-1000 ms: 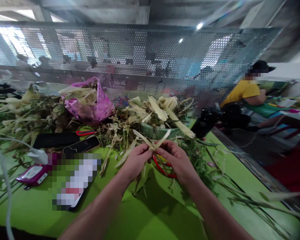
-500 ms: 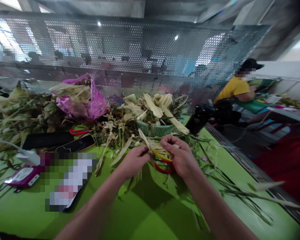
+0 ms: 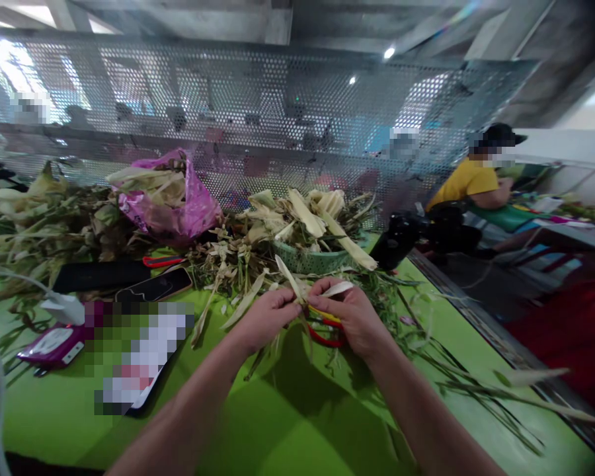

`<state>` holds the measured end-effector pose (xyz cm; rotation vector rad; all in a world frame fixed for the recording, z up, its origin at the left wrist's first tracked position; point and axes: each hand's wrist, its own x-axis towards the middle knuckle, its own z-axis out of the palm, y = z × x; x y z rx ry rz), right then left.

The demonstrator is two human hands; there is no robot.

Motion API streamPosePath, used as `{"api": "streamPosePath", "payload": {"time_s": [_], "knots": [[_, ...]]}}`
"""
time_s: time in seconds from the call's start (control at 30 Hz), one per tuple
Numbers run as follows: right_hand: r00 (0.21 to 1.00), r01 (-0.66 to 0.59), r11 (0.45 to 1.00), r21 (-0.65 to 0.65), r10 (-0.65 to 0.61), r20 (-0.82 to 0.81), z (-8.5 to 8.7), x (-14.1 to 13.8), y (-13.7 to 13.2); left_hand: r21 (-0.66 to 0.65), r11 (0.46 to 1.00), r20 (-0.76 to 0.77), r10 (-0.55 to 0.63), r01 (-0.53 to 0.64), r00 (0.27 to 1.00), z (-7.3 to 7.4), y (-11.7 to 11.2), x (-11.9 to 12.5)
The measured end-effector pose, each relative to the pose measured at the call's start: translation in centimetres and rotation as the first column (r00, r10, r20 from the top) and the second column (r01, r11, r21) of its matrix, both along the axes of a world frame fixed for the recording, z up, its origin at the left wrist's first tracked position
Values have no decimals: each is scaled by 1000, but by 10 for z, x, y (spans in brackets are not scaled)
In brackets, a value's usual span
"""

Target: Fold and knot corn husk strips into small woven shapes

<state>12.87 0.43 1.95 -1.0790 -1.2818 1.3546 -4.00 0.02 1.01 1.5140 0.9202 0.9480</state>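
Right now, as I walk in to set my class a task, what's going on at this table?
A person's left hand and right hand meet over the green table, pinching pale husk strips between them. Just below the hands is something with red and yellow loops, partly hidden. Beyond, a green basket is heaped with more husks, and a pink bag of them sits to its left.

grn tbl point(image 3: 277, 430), cream husk strip point(image 3: 288, 276), pink bag point(image 3: 201, 206), dotted gry panel point(image 3: 277, 86)
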Motion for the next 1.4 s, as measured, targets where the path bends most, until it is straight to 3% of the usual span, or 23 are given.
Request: {"api": "streamPosePath", "payload": {"time_s": [0.17,0.3,0.43,0.5,0.6,0.73,1.1,1.2,1.3,1.4], "knots": [[986,27,999,24,-23,-166,-1,1,4,11,1000,-51,17,-16,999,-2,1,2],[928,232,969,81,-196,-317,5,16,15,-92,996,64,15,-9,998,-7,3,3],[880,380,919,105,-324,-347,6,26,22,-255,965,227,113,-53,967,-11,5,-1],[916,343,928,149,-295,-270,5,22,18,-325,945,320,153,-43,935,-12,6,-2],[990,137,984,115,-134,-36,3,9,8,-338,940,403,181,-38,897,-12,8,-2],[984,-28,998,61,17,178,-2,-5,0,-347,937,450,206,-43,869,-11,8,-1],[898,-55,947,316,-91,430,-10,1,11,-359,932,428,221,-60,876,-10,6,-2],[843,-70,887,457,-192,502,-9,2,10,-318,945,356,189,-71,915,-10,8,-5],[802,-70,744,664,-354,481,-3,1,4,-275,951,259,213,-140,942,-10,9,-7],[820,-147,686,712,-318,476,0,-3,-4,-267,947,221,240,-178,945,-12,11,-7]]}}
